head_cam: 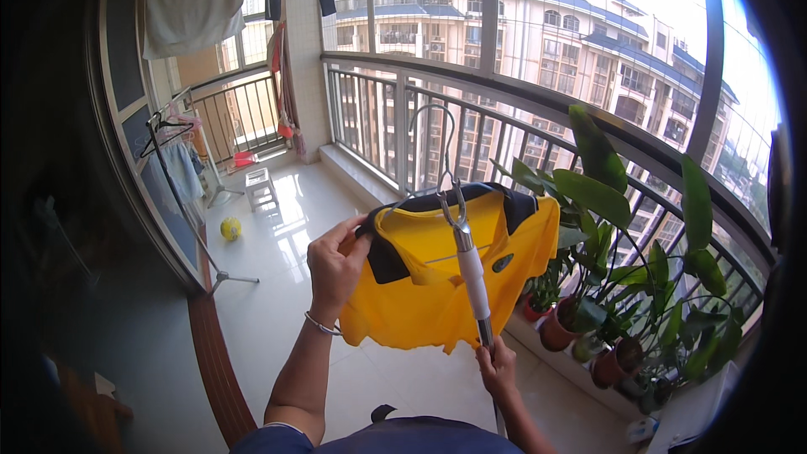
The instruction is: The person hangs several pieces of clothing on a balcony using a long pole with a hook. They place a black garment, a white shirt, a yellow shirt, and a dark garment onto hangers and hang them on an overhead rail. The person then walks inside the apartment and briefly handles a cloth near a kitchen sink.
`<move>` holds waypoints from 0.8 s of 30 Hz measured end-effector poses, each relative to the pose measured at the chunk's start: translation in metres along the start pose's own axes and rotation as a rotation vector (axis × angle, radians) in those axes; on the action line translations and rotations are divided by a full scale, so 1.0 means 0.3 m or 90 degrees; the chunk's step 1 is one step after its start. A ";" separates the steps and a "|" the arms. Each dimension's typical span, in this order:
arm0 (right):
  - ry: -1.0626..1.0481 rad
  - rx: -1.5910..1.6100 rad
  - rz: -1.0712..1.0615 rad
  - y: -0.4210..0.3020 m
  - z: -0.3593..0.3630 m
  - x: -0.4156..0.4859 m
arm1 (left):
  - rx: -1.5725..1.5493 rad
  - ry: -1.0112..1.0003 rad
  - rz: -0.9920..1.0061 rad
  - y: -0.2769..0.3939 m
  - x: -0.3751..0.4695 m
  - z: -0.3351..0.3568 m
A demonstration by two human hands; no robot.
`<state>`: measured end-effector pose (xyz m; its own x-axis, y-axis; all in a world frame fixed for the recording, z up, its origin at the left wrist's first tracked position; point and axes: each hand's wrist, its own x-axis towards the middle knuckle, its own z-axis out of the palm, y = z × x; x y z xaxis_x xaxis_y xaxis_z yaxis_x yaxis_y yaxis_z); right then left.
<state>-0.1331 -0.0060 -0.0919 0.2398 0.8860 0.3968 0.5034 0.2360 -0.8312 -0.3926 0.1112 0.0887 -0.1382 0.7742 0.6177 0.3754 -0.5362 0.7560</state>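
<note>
A yellow polo shirt (403, 309) with a dark collar hangs on a wire clothes hanger (449, 139) in front of me. My left hand (337, 261) pinches the shirt's collar and shoulder at the left side. In my right hand (498, 362) is a metal clothes pole (471, 271) with a white sleeve, held upright before the shirt. Its forked tip sits at the base of the hanger's hook, where the twisted wire meets the collar. Whether the fork bears the hanger's weight, I cannot tell.
Potted plants (558, 331) line the ledge along the railing at right. At the back left are a folding drying rack (220, 274) with small clothes, a stool (260, 186) and a yellow ball (231, 228). A pale towel (192, 6) hangs overhead, near a sliding door (123, 75).
</note>
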 end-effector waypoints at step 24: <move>-0.081 0.035 -0.149 0.151 0.545 0.913 | 0.093 0.183 -0.016 -0.413 0.589 0.171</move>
<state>-0.1803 0.3127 -0.0845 0.0141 0.8466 0.5320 0.4862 0.4591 -0.7435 -0.4165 0.3318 0.0931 -0.3943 0.6489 0.6507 0.4937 -0.4476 0.7456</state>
